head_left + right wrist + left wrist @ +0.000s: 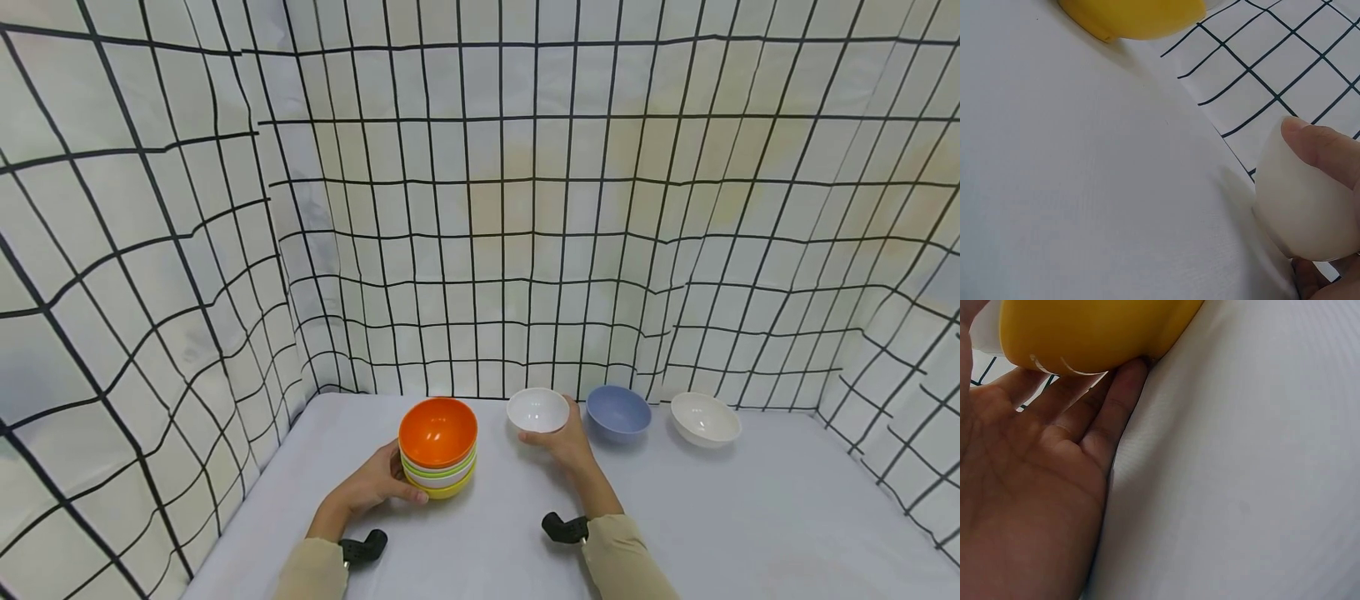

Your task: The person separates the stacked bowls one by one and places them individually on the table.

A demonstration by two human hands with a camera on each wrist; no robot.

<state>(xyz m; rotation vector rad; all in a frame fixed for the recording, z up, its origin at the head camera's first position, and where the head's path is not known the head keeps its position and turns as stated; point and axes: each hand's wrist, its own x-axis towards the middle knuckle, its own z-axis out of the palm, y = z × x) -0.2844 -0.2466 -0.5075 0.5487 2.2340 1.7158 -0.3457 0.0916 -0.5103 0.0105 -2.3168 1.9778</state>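
A stack of nested bowls stands on the left half of the table, with an orange bowl (pixel 438 432) on top, green and white rims below it, and a yellow bowl (pixel 1094 334) at the bottom. My left hand (pixel 380 481) holds this stack at its left side, thumb in front and fingers around the back. A white bowl (pixel 537 411) is right of the stack. My right hand (pixel 562 440) grips it from the right, its thumb (pixel 1319 147) near the rim and other fingers low by the base. Whether that bowl touches the table cannot be told.
A blue bowl (pixel 618 413) stands just right of my right hand, and a cream-white bowl (pixel 705 420) farther right. The white-covered table (pixel 787 517) ends at a cloth wall (pixel 495 208) with black grid lines behind and at the sides.
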